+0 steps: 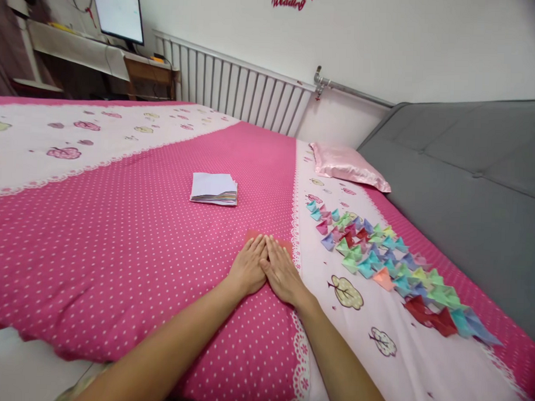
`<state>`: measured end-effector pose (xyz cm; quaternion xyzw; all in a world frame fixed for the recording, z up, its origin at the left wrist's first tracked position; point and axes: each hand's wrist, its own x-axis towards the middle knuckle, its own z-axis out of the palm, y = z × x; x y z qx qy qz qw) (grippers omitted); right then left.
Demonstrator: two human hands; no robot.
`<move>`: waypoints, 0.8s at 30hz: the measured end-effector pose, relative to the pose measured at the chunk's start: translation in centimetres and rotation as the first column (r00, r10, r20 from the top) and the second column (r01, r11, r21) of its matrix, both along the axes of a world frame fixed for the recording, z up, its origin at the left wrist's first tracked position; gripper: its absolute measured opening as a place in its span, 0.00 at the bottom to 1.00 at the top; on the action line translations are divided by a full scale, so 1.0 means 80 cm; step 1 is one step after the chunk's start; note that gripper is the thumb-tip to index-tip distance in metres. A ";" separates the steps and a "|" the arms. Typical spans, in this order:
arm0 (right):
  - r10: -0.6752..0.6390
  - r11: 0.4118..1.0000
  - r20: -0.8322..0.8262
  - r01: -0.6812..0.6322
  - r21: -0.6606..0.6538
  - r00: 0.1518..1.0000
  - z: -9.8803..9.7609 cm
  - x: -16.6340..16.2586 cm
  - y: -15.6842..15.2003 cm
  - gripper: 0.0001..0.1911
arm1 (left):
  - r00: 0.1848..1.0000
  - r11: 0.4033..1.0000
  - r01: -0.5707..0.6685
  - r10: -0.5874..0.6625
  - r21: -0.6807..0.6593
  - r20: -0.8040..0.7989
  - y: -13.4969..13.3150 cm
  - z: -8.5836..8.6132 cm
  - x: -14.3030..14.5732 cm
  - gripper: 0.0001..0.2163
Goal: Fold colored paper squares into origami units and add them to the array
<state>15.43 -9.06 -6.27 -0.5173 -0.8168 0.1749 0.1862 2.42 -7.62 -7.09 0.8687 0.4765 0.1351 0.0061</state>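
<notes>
A reddish-orange sheet of paper lies on the pink dotted bedspread, mostly hidden under my hands. My left hand rests flat on it with fingers stretched forward. Beside it, my right hand also lies flat, its thumb side touching the left hand. The paper's corners show past the fingertips on both sides. Farther ahead and to the left sits a stack of paper sheets with a white sheet on top. To the right, several rows of small folded paper boats in many colours stand on the bedspread.
A pink satin pillow lies by the grey padded headboard at the right. Behind the bed are a white radiator and a pipe. A desk with a monitor stands at the far left.
</notes>
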 end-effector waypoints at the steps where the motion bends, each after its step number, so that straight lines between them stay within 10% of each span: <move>1: -0.012 1.000 0.026 0.012 -0.004 1.000 0.000 0.001 0.001 0.34 | 1.000 1.000 -0.005 0.004 -0.010 -0.009 0.000 -0.001 0.000 0.25; 24: -0.219 0.974 0.174 0.226 -0.018 0.960 -0.003 0.011 0.002 0.37 | 0.967 0.968 -0.248 0.250 -0.046 0.056 0.000 0.009 -0.008 0.24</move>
